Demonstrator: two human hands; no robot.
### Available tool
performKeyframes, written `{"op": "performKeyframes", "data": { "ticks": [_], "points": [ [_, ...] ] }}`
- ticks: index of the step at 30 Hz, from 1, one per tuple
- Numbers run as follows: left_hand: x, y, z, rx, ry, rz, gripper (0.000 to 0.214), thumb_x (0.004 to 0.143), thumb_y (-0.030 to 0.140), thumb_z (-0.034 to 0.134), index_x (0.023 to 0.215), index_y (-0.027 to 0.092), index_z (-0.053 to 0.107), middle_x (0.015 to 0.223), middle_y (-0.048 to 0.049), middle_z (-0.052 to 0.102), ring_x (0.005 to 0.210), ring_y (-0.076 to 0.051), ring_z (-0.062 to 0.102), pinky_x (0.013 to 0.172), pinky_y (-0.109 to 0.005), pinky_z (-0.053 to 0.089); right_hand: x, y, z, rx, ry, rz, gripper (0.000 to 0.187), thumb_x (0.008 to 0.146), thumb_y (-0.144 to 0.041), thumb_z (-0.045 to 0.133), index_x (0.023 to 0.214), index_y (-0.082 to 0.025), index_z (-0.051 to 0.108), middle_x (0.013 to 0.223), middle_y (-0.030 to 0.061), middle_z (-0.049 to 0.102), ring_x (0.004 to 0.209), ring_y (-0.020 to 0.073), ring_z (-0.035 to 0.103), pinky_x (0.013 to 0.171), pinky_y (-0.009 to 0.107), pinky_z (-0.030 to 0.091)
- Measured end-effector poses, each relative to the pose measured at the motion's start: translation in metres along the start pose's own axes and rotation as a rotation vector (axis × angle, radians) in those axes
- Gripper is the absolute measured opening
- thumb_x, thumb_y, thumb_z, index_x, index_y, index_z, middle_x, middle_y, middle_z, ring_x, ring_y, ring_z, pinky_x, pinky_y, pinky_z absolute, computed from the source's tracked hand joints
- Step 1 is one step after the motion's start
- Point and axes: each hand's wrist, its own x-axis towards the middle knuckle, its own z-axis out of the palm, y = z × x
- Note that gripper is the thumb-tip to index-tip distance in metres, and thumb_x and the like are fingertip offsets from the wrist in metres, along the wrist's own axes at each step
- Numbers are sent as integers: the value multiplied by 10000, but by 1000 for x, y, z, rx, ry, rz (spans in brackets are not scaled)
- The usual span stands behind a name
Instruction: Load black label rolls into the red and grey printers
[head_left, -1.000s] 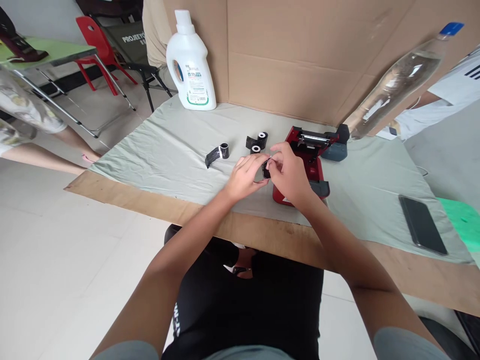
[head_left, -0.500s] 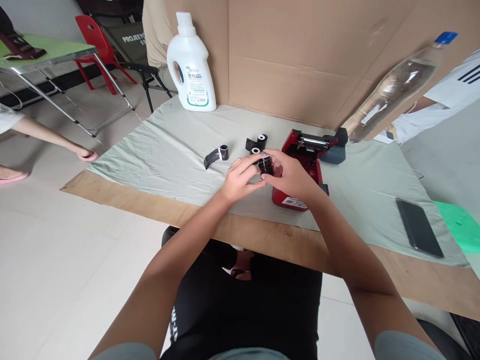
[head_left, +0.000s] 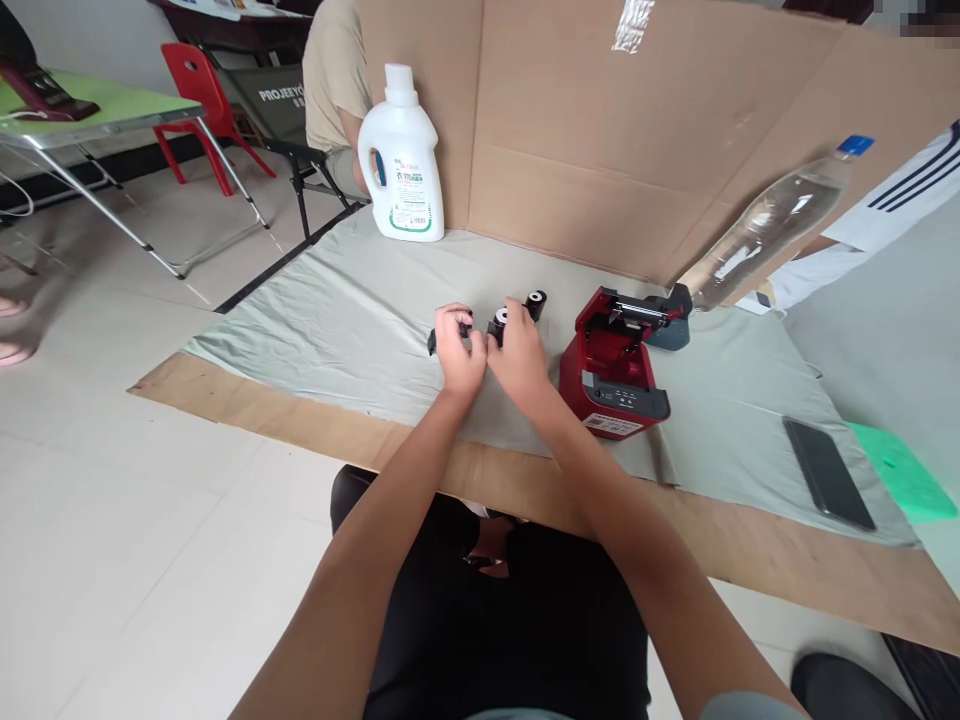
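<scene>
My left hand [head_left: 460,352] is closed with curled fingers around a black ribbon roll [head_left: 433,342], most of it hidden by the fingers. Close beside it, my right hand [head_left: 519,352] has its fingers closed on another black ribbon roll [head_left: 497,327] with a white core. Just beyond the right fingertips lies one more black roll [head_left: 535,303] on the cloth. To the right of that hand stands a red label printer [head_left: 611,375], its lid [head_left: 637,310] raised.
A white detergent bottle [head_left: 405,165] stands at the back left before a cardboard panel [head_left: 570,160]. A clear water bottle [head_left: 772,230] leans at the back right. A phone [head_left: 829,472] lies near the right edge beside a green sheet [head_left: 904,470]. Another person's sleeve [head_left: 915,190] shows behind.
My hands have moved left, away from the front of the printer, and lower to the cloth. My left hand has let go of the jointly held roll and taken hold of the loose one.
</scene>
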Motion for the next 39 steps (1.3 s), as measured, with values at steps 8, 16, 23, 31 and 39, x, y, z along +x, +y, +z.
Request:
{"op": "performKeyframes", "data": {
  "ticks": [8,16,23,31,39],
  "points": [
    [-4,4,3,-7,-6,-60,229,760,93,507,934,234,461,968,-61,552,921,-203,566,848,-341,487,10,11,50,-110,-209,120,217,1045,-224,446,1174,-157,606,1125,148,697,985,276,646,869,372,494],
    [-2,6,0,-7,6,-97,223,769,104,489,956,226,481,958,-52,549,904,-198,549,844,-336,463,7,29,27,108,64,148,590,939,-349,618,1495,-176,526,1354,185,557,1137,290,643,968,408,537],
    [-2,3,1,-17,2,-78,180,774,132,494,925,227,479,919,-45,539,878,-192,540,842,-336,463,33,49,27,137,86,470,233,882,-211,649,1111,-168,660,1146,144,660,1103,290,630,1022,439,514],
    [-2,12,2,-203,-97,-252,290,965,508,587,983,223,533,825,-4,561,727,-143,543,704,-288,450,5,24,-12,221,328,29,185,872,-172,592,1051,-215,567,1095,89,633,922,218,611,891,392,543],
    [-7,41,7,-778,-620,-686,874,852,985,266,931,205,653,539,35,429,435,-116,375,457,-282,282,-54,34,-65,224,101,-388,204,988,-165,487,1029,-256,665,1309,136,661,1187,256,661,923,424,587]
  ]
}}
